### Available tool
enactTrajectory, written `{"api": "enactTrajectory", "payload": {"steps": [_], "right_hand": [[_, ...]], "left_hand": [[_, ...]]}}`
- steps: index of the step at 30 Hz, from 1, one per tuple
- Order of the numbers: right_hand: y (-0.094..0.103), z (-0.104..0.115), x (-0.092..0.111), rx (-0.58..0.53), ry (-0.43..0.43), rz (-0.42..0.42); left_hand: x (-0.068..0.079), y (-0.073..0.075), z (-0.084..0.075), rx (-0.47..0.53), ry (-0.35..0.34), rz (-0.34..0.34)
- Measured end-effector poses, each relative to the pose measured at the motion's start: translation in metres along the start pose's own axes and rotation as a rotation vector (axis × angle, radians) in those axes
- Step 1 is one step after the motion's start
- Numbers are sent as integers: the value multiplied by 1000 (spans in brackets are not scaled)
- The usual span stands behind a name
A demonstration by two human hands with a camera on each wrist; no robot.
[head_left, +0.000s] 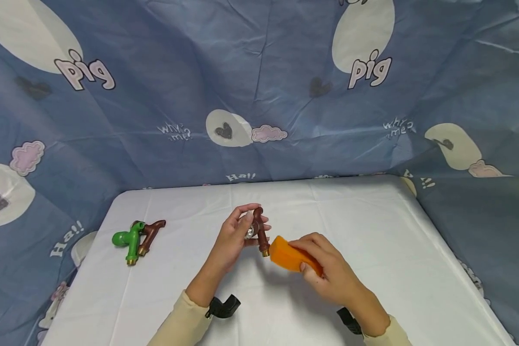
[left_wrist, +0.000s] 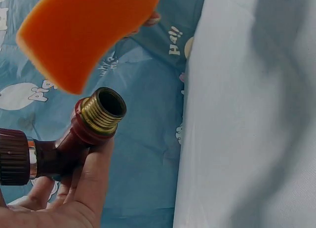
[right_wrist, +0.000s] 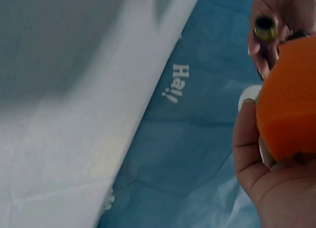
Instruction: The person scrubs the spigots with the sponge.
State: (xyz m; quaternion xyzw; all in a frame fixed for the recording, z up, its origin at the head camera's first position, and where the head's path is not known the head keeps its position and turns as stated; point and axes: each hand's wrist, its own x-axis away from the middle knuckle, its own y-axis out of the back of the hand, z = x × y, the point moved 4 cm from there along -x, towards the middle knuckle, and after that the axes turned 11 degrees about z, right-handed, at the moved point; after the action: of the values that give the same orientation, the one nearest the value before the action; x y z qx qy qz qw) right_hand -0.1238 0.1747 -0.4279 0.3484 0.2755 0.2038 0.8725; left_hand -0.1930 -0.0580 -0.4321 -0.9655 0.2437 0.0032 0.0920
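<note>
My left hand (head_left: 231,240) holds a dark red-brown faucet (head_left: 261,230) above the table, fingers behind its body. The faucet's brass threaded end (left_wrist: 104,112) points toward the camera in the left wrist view, and its ribbed knob (left_wrist: 14,157) sticks out to the side. In my right hand (head_left: 330,269) an orange sponge (head_left: 291,255) is pinched between thumb and fingers. One end of the sponge is close beside the brass end in the head view. The right wrist view shows the sponge (right_wrist: 291,99) in front of part of the left hand.
A green faucet (head_left: 133,240) and another red-brown faucet (head_left: 152,236) lie against each other at the table's left. A white cloth covers the table (head_left: 350,206). Behind it hangs a blue printed curtain (head_left: 302,110). Black straps (head_left: 225,306) sit on both wrists.
</note>
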Motion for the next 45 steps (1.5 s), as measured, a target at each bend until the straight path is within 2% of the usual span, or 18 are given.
{"api": "enactTrajectory", "payload": {"steps": [5, 8, 13, 18, 22, 28, 33, 36, 41, 45], "right_hand": [[2, -2, -2, -27, -5, -70], [-5, 0, -4, -18, -11, -69], [-13, 2, -3, 21, -15, -55], [-15, -2, 3, 47, -23, -48], [-12, -6, 7, 76, -30, -40], [-8, -12, 13, 135, -58, -35], [-7, -15, 17, 133, -86, -37], [-8, -15, 17, 156, -84, -35], [-13, -10, 12, 255, -43, -4], [-13, -6, 10, 267, -30, -1]], "left_hand": [[-2, -5, 0, -23, -18, 41], [-4, -9, -2, -40, -25, 57], [-5, -11, -5, -58, -42, 43], [-4, -8, -5, -24, -68, 30], [-4, -7, -4, 13, -93, 61], [-4, -1, -7, 49, -168, 79], [-3, 1, -11, 100, -238, 96], [-4, -1, -12, 123, -234, 115], [-6, -6, -13, 117, -225, 151], [-7, -7, -14, 121, -236, 163]]}}
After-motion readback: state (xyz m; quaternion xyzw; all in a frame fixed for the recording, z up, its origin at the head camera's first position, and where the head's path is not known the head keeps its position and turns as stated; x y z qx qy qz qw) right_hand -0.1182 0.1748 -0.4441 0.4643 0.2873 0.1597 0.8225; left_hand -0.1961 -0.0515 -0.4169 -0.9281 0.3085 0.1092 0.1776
